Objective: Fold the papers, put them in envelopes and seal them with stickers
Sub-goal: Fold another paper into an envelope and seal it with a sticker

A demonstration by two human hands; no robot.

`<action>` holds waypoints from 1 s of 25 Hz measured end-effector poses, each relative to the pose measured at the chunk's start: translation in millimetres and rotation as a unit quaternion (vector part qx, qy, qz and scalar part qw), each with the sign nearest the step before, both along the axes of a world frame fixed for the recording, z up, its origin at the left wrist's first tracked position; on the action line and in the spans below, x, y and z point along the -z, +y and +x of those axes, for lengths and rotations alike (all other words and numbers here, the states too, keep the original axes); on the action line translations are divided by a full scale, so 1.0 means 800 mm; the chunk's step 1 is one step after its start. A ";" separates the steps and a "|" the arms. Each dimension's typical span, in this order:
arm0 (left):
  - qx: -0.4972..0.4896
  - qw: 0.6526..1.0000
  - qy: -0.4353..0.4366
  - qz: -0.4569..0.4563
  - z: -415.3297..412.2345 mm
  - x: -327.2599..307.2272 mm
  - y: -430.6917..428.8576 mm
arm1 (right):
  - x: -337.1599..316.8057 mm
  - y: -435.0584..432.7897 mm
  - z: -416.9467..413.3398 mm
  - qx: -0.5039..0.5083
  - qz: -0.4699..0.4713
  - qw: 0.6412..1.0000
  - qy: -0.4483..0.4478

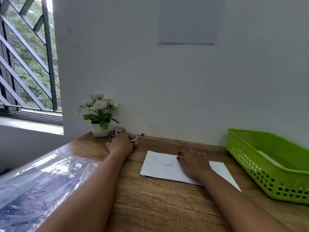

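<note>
A white envelope (160, 166) lies flat on the wooden counter (150, 201), in the middle and a little right. It is a plain, matte, oblong rectangle with crisp straight edges. A faint blue scribble shows near its centre. Its long axis runs left to right across the counter, slightly skewed, with the right end nearer than the left.

The right hand (194, 163) lies palm down on the envelope's middle, fingers straight and spread, pointing to the far left. Its grip is apart and merely presses the paper flat. A thin ring sits on one finger.

The left hand (121, 144) reaches to the far left part of the counter. Its grip is curled around a small sticker roll (134, 138), a short pale cylinder with a hollow core that stands out at the fingertips.

Just behind that hand stands a second sticker roll (118, 130), greyish with a round dot on its side, close to the wall. A blue pen (142, 134) lies along the foot of the wall. Left of the rolls is a square white pot of white artificial flowers (98, 114).

A crinkled, glossy clear plastic packet (41, 181) covers the near left of the counter. On the right sits a lime-green plastic basket (250, 158) with perforated walls; something white lies inside it, too blurred to name.
</note>
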State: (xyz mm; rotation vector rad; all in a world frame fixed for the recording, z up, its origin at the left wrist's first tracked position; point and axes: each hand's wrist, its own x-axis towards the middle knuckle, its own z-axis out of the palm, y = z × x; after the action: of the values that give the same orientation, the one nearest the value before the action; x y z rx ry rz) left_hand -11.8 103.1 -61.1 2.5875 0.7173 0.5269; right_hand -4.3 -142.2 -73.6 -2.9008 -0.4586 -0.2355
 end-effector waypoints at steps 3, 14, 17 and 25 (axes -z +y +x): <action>0.129 0.989 -0.056 -0.050 -0.005 -0.010 -0.022 | -0.011 0.002 -0.006 -0.020 0.098 0.995 -0.019; 0.478 0.836 -0.047 -0.266 -0.040 -0.028 -0.163 | -0.056 -0.076 -0.056 -0.093 0.462 0.865 0.174; 0.474 0.838 -0.073 -0.261 -0.045 -0.019 -0.176 | -0.048 -0.093 -0.052 -0.087 0.497 0.844 0.182; 0.426 0.894 -0.091 -0.105 -0.047 -0.004 -0.180 | -0.040 -0.100 -0.048 -0.100 0.544 0.814 0.177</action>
State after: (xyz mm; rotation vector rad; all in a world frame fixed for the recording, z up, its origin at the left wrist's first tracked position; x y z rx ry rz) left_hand -49.2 -40.6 -58.2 2.2955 -0.4180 0.3588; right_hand -43.1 -222.4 -41.5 -1.6903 -0.3716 0.0773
